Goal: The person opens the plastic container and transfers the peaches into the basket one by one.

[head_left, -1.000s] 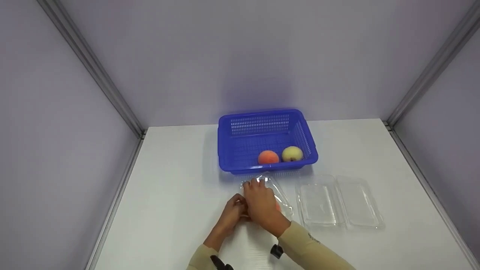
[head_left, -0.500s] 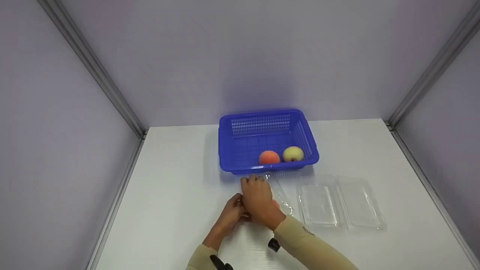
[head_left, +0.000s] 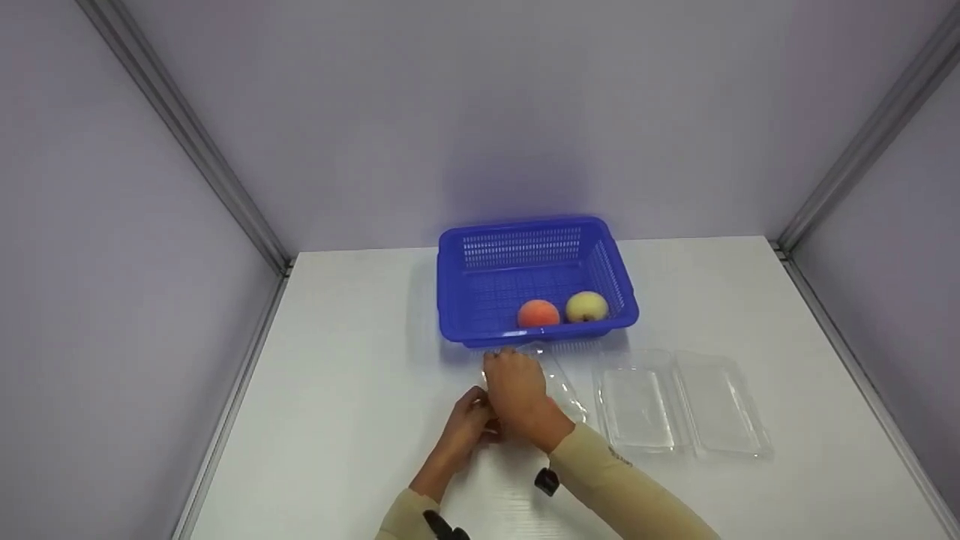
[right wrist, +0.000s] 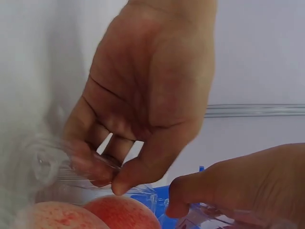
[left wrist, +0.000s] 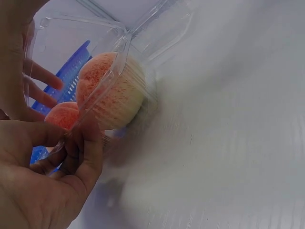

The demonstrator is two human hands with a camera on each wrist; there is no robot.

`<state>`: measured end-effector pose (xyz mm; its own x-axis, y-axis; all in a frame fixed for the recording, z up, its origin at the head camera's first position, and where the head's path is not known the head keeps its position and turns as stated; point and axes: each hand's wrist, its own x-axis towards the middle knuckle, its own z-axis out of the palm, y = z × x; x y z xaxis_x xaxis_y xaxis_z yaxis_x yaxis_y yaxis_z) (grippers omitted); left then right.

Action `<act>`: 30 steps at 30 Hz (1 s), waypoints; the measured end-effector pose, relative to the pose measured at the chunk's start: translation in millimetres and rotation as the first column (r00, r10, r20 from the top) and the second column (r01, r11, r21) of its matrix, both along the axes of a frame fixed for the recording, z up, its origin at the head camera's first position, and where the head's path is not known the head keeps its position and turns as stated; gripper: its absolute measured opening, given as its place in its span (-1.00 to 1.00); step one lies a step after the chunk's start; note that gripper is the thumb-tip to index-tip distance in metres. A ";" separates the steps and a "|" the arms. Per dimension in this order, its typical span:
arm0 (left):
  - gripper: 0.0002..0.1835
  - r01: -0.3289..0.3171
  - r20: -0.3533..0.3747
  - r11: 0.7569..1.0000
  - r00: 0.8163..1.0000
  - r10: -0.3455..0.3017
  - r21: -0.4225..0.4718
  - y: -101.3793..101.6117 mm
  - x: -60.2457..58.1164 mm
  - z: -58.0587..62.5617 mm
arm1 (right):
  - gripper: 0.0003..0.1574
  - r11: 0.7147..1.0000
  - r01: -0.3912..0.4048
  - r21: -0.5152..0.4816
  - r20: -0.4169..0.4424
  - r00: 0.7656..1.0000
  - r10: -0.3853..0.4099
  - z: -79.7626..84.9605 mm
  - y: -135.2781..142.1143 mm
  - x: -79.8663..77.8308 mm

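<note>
In the head view a clear plastic clamshell box [head_left: 561,386] lies in front of the blue basket, partly hidden under my right hand [head_left: 517,386]. The left wrist view shows two peaches inside it, a large pink-and-cream peach [left wrist: 112,90] and a redder peach [left wrist: 64,115]. My left hand [head_left: 463,426] pinches the near-left edge of the box between thumb and fingers. Across its left side my right hand reaches over, its thumb and curled fingers pinching the clear rim [right wrist: 102,164] in the right wrist view. Both hands are close together.
A blue basket [head_left: 450,292] stands behind the box, holding an orange-pink peach [head_left: 538,314] and a pale yellow peach [head_left: 586,307]. To the right, another clear clamshell box [head_left: 637,411] lies unfolded on the white table [head_left: 337,375]. Grey-white walls enclose three sides.
My right hand has shifted slightly over the box, and the patch of peach once visible beside its wrist is now covered. My left hand stays in place.
</note>
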<state>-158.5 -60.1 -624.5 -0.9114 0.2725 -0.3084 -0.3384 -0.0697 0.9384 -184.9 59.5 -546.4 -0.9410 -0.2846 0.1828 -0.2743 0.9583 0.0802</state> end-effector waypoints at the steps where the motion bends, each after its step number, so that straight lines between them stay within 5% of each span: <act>1: -0.98 -0.004 0.001 1.000 1.000 0.004 -0.002 -0.1 0.0 0.2 | -0.83 1.000 -0.003 -0.019 0.006 1.000 0.003 1.6 0.9 -0.6; 11: -0.92 -0.019 0.004 1.000 1.000 0.019 0.008 -0.2 0.7 -0.3 | -0.69 0.995 -0.025 -0.093 0.037 0.999 0.028 12.7 12.8 -3.8; 30: -0.87 -0.029 0.037 0.999 0.999 0.029 -0.022 -3.9 -1.2 0.7 | -0.74 0.955 -0.015 -0.295 0.066 0.997 0.036 32.1 39.9 -8.2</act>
